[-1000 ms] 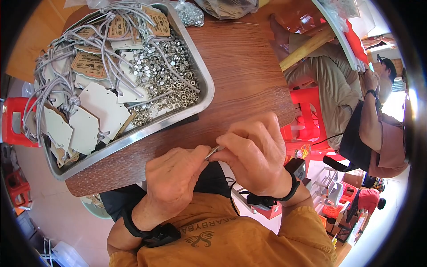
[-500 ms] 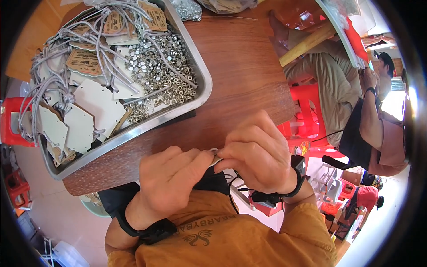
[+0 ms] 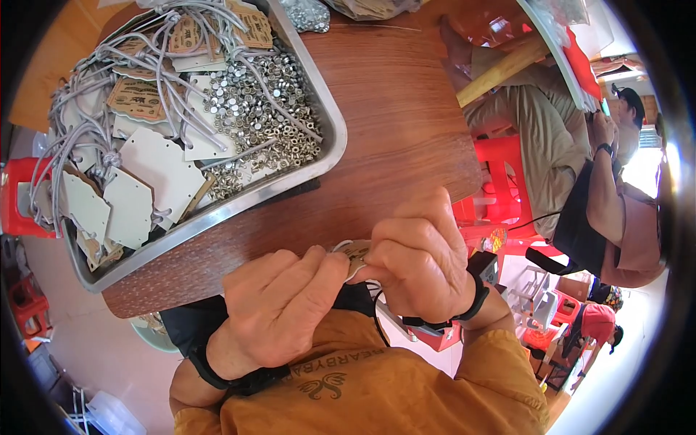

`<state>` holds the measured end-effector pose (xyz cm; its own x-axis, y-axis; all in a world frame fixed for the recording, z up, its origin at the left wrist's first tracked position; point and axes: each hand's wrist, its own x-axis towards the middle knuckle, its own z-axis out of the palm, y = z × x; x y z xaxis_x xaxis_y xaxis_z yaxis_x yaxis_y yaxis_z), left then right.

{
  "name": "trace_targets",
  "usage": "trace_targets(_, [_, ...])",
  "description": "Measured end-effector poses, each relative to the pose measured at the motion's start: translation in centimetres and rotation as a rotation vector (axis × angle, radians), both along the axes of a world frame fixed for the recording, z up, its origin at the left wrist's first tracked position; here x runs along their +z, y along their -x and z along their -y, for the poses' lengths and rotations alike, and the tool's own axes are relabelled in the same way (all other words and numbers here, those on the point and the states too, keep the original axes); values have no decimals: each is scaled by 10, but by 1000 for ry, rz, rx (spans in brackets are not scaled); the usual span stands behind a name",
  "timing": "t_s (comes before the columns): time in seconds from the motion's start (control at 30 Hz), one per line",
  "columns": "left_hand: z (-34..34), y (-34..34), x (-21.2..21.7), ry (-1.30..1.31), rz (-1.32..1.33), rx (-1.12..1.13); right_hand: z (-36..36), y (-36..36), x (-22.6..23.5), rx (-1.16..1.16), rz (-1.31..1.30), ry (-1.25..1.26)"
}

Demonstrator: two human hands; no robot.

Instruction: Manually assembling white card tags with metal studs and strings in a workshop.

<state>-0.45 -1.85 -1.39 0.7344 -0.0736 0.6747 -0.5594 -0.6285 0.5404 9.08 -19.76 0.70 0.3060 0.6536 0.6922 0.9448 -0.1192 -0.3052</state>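
Between my two hands, just past the table's near edge, is a small card tag (image 3: 354,251) with a brown printed face and a pale edge. My left hand (image 3: 284,306) pinches its left side, thumb and fingers pressed together. On its right side, the bent fingers of my right hand (image 3: 419,262) are closed on it too. Knuckles and fingers cover most of the tag. A metal tray (image 3: 335,148) lies beyond my left hand, holding white-backed tags (image 3: 161,165), grey cords (image 3: 119,54) and a heap of small metal snap parts (image 3: 261,94).
The wooden table (image 3: 391,94) carries the tray. A clear bag of metal parts (image 3: 306,16) lies behind it. Red stools (image 3: 500,170) stand at the right, by a seated person (image 3: 540,130). Farther off, another person (image 3: 596,322) bends over. A pale green basin (image 3: 156,335) shows below the table's left end.
The tag has tilted, and more of its brown printed face shows between my hands. My right hand has shifted slightly; both hands keep their pinch. The tray has not moved.
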Motion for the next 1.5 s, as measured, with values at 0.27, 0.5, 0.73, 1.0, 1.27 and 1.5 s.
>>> trace_targets(0.27, [-1, 0, 16, 335, -353, 17, -3, -4, 3, -52, -22, 7])
trace_targets(0.5, [-10, 13, 5, 422, -433, 31, -15, -9, 2, 45, -113, 100])
trace_targets(0.73, [-12, 19, -10, 722, -631, 111, -59, -48, 10, 94, -118, 184])
trace_targets(1.0, [-14, 16, -14, 742, -670, 78, -111, -72, -1, 282, 70, 426])
trace_targets(1.27, [-15, 16, -24, 718, -592, 50, -119, -86, 0, 407, 131, 610])
trace_targets(1.5, [-14, 16, -16, 757, -663, 33, -103, -85, 7, 290, -141, 448])
